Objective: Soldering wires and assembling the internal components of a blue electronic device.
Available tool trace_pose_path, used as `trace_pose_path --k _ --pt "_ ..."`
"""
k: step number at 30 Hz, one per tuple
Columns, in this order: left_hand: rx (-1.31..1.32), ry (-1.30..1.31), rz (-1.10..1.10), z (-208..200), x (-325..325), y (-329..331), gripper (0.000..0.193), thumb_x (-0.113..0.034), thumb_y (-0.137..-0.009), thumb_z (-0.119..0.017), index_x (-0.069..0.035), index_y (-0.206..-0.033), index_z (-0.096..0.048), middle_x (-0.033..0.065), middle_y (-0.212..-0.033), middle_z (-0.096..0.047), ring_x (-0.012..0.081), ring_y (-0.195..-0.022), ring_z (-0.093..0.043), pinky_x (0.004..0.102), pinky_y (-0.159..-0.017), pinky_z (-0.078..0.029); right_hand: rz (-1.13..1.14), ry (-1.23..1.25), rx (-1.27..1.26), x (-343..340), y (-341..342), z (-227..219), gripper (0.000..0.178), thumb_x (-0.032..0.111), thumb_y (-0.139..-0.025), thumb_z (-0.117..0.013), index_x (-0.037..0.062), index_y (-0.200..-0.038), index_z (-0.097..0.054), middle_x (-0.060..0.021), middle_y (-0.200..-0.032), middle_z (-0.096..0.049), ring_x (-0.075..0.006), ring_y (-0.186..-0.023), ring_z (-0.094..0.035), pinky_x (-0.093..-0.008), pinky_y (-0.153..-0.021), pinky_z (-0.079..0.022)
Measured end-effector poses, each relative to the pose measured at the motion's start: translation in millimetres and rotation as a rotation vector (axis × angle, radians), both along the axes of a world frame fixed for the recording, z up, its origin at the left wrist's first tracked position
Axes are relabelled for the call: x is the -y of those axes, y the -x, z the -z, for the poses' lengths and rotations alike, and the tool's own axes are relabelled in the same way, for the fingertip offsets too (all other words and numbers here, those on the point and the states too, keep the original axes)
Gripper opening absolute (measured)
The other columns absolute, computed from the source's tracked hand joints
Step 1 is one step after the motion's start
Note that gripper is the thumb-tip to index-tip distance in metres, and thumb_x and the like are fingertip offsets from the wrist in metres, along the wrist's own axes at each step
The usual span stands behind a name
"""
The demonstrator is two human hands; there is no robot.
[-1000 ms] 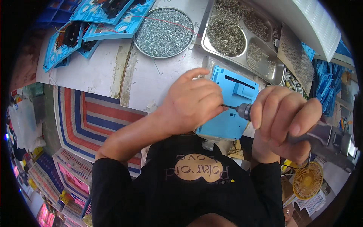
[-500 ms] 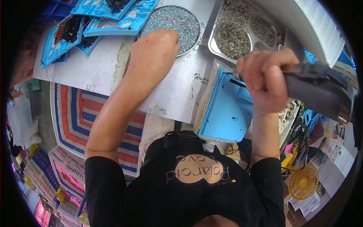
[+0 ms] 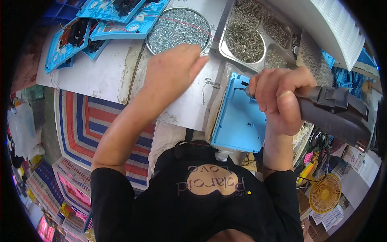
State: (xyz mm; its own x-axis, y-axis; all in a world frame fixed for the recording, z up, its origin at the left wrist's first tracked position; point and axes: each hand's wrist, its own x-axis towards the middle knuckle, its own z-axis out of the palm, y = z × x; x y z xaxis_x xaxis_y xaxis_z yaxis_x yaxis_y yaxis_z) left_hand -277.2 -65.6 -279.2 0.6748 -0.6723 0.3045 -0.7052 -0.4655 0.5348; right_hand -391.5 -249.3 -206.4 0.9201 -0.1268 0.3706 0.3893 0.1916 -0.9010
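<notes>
My right hand (image 3: 280, 97) is wrapped round a dark electric screwdriver (image 3: 336, 115). Its thin bit points left, over the upper left corner of a blue plastic panel (image 3: 238, 121). That panel lies on the table edge in front of me, partly covered by my right hand and wrist. My left hand (image 3: 175, 70) is closed with its fingertips curled under and hidden, just on my side of a round metal tray (image 3: 210, 32) full of small silvery screws. Whatever it may be pinching does not show.
A divided steel tray (image 3: 221, 44) of small metal parts sits beyond the panel. Several blue casings (image 3: 64, 50) with loose red wires are stacked at the far left. A white ridged plastic piece (image 3: 338, 32) rises at the far right. A yellow basket (image 3: 325, 193) stands lower right.
My left hand has drawn back from the screws toward me and slightly right. My right hand and the screwdriver have come a little lower, nearer to me.
</notes>
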Motion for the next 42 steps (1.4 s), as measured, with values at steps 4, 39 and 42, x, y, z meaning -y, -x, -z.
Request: trace_pose_path --k 4,39,42 --pt "-0.059 0.088 0.109 3.1 -8.9 28.5 0.017 -0.017 -0.088 -0.074 -0.006 -0.087 -0.060 0.0097 -0.081 -0.062 0.0338 -0.075 -0.062 0.0428 -0.067 -0.048 -0.020 0.003 -0.028 -3.3 4.9 13.6 0.018 0.004 -0.093 -0.067 0.0042 -0.090 -0.050 -0.0045 -0.069 -0.054 -0.0122 -0.060 -0.050 -0.0312 -0.062 -0.048" --pt "0.069 -0.258 -0.104 13.2 4.0 -26.0 0.016 -0.019 -0.089 -0.066 -0.005 -0.090 -0.073 0.0139 -0.094 -0.072 0.0355 -0.086 -0.071 0.0472 -0.075 -0.057 -0.196 -0.102 -0.143 -31.1 54.9 -19.0 0.029 0.016 -0.087 -0.080 0.0024 -0.099 -0.058 -0.0075 -0.072 -0.058 -0.0174 -0.060 -0.055 -0.0380 -0.068 -0.052" --pt "0.139 -0.113 -0.114 15.3 2.3 -25.3 0.017 -0.017 -0.091 -0.062 -0.004 -0.089 -0.072 0.0151 -0.090 -0.070 0.0356 -0.085 -0.071 0.0481 -0.074 -0.057 -0.158 -0.060 -0.170 -35.4 57.1 -22.9 0.028 0.016 -0.086 -0.081 0.0021 -0.096 -0.059 -0.0085 -0.073 -0.060 -0.0199 -0.064 -0.060 -0.0385 -0.071 -0.054"
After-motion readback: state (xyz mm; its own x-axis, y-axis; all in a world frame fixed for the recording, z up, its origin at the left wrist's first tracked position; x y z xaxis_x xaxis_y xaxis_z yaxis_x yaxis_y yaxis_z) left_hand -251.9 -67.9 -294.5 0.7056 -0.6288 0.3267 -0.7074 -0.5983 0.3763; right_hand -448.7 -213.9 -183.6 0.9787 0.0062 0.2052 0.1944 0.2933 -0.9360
